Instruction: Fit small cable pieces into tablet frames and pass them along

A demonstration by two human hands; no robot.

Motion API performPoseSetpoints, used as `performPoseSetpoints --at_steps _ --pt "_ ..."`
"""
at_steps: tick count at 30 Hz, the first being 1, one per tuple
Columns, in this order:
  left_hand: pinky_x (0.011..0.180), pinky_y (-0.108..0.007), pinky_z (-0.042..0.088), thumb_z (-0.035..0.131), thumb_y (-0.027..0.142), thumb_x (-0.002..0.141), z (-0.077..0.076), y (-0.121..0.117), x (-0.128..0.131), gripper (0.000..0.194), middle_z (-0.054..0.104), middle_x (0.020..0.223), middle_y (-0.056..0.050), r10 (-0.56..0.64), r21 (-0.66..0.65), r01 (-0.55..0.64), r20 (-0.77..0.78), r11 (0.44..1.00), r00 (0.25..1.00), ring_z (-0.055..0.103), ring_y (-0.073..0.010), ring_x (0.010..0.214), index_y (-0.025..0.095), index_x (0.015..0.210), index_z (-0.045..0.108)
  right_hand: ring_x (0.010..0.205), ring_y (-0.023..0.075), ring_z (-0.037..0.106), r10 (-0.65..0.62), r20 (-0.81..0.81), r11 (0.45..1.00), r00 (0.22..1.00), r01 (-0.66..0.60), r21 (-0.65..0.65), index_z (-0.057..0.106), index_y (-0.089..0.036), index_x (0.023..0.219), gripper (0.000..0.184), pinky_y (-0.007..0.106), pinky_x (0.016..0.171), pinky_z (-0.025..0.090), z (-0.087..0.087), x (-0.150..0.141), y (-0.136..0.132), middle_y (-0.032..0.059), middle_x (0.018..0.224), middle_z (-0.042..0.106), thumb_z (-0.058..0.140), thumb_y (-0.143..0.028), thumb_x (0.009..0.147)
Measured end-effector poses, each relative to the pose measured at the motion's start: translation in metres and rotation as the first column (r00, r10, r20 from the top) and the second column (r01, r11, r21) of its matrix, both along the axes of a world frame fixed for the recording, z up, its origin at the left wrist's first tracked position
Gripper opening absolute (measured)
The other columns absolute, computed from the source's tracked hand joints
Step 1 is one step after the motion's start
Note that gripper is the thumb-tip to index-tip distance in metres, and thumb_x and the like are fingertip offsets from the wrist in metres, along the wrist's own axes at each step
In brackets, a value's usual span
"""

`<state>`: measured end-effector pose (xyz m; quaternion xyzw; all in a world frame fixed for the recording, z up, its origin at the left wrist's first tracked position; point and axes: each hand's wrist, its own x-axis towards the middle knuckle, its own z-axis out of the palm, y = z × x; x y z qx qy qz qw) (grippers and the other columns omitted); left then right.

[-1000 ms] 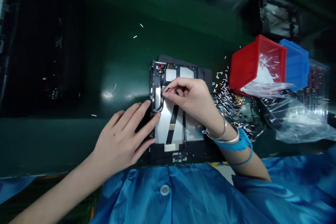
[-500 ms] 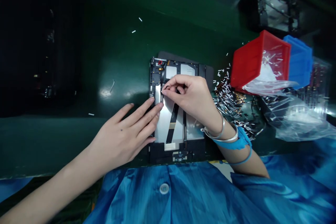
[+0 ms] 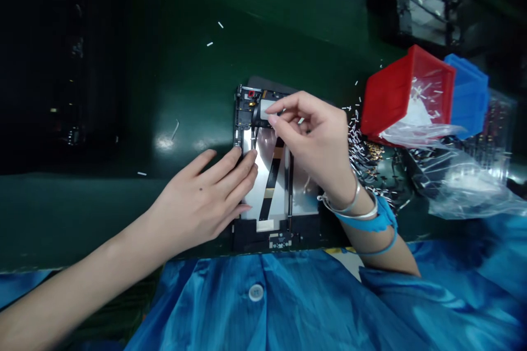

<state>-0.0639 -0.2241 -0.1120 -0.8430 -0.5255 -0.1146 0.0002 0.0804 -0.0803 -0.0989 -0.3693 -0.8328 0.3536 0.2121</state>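
An opened tablet [image 3: 280,197] lies on the green bench in front of me, its metal backing, black ribbon cable [image 3: 272,178] and upper circuit board [image 3: 246,117] exposed. My left hand [image 3: 209,192] rests flat, fingers stretched out, with the fingertips on the tablet's left side. Over the upper part of the tablet, my right hand [image 3: 315,137] holds thumb and index finger together beside a silver shield plate [image 3: 265,108]. Whatever sits in that pinch, if anything, is too small to see. A thin black cable [image 3: 256,137] runs between the two hands.
Right of the tablet lies a pile of small white and metallic parts [image 3: 362,151]. Behind it stand a red bin [image 3: 387,96] and a blue bin [image 3: 473,93], with clear plastic bags [image 3: 473,186] in front. Dark equipment [image 3: 61,66] fills the far left. White slips [image 3: 220,24] lie scattered.
My right hand has moved up and right, from the thin black cable to the silver shield plate. My left hand stays on the tablet's left side, fingertips slightly higher.
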Motion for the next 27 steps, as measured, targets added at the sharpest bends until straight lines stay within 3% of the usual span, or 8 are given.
performPoseSetpoints --at_steps 3,6,12,16,18,20,24,27 --pt "0.092 -0.045 0.044 0.038 0.03 0.098 -0.001 0.0 0.001 0.044 0.057 0.132 -0.02 0.006 0.018 -0.006 -0.004 1.0 1.0 0.055 -0.034 0.12 0.003 0.127 0.056 0.067 0.0115 0.051 0.158 0.114 0.978 0.981 -0.171 0.121 0.064 -0.019 0.079 0.011 0.026 0.064 0.037 0.009 0.001 0.003 -0.002 0.068 0.058 0.054 -0.015 0.084" --pt "0.091 -0.044 0.043 0.037 0.029 0.098 -0.003 0.0 0.001 0.043 0.058 0.131 -0.02 -0.002 0.026 0.002 -0.005 1.0 1.0 0.054 -0.0339 0.121 0.003 0.127 0.056 0.073 0.0138 0.055 0.28 0.335 0.922 0.899 -0.349 0.165 0.065 -0.019 0.08 0.013 0.027 0.068 0.037 0.015 -0.005 0.005 -0.0005 0.07 0.06 0.054 -0.012 0.081" --pt "0.09 -0.046 0.041 0.032 0.029 0.099 -0.005 0.0 0.001 0.046 0.058 0.132 -0.02 -0.01 0.039 0.011 -0.014 0.999 1.0 0.053 -0.034 0.121 0.002 0.127 0.055 0.071 0.0162 0.058 0.265 0.626 0.859 0.733 -0.475 0.193 0.066 -0.016 0.084 0.017 0.027 0.063 0.035 0.017 -0.023 0.004 0.003 0.072 0.063 0.049 -0.013 0.082" --pt "0.09 -0.044 0.041 0.03 0.03 0.1 -0.005 -0.001 0.001 0.045 0.058 0.131 -0.018 -0.005 0.045 0.007 -0.034 0.999 0.999 0.053 -0.0326 0.121 0.004 0.126 0.057 0.07 0.0167 0.059 0.236 0.64 0.862 0.731 -0.462 0.209 0.065 -0.017 0.086 0.018 0.028 0.063 0.036 0.021 -0.026 0.005 0.003 0.071 0.063 0.047 -0.016 0.086" --pt "0.088 -0.043 0.041 0.03 0.029 0.1 -0.004 0.0 0.002 0.045 0.059 0.131 -0.017 0.0 0.046 0.002 -0.044 0.999 0.999 0.054 -0.0322 0.12 0.005 0.125 0.057 0.072 0.0166 0.059 0.151 0.596 0.886 0.789 -0.375 0.272 0.065 -0.018 0.089 0.017 0.028 0.065 0.038 0.027 -0.02 0.009 0.003 0.073 0.064 0.047 -0.02 0.088" --pt "0.086 -0.042 0.041 0.031 0.03 0.1 -0.004 0.002 0.003 0.045 0.059 0.132 -0.016 0.005 0.043 -0.003 -0.054 0.999 0.999 0.054 -0.0322 0.118 0.005 0.127 0.056 0.072 0.017 0.059 -0.036 0.551 0.903 0.834 -0.209 0.376 0.064 -0.019 0.093 0.016 0.029 0.065 0.038 0.034 -0.008 0.015 0.0036 0.076 0.064 0.049 -0.021 0.088" --pt "0.084 -0.042 0.041 0.035 0.032 0.099 -0.002 0.006 0.006 0.046 0.056 0.136 -0.017 0.024 0.039 -0.021 -0.094 0.999 0.995 0.054 -0.0337 0.118 0.004 0.13 0.054 0.081 0.0233 0.059 -0.427 0.56 0.815 0.71 0.034 0.578 0.067 -0.018 0.089 0.016 0.032 0.06 0.031 0.039 0.03 0.026 0.0086 0.083 0.068 0.054 -0.017 0.079" --pt "0.081 -0.041 0.042 0.038 0.031 0.098 0.001 0.006 0.01 0.045 0.057 0.133 -0.019 0.061 0.068 -0.053 -0.125 0.996 0.99 0.055 -0.0341 0.116 0.001 0.126 0.057 0.08 0.0253 0.058 -0.511 0.56 0.786 0.653 0.091 0.612 0.068 -0.017 0.081 0.012 0.032 0.058 0.027 0.033 0.051 0.028 0.0097 0.079 0.068 0.057 -0.019 0.078"
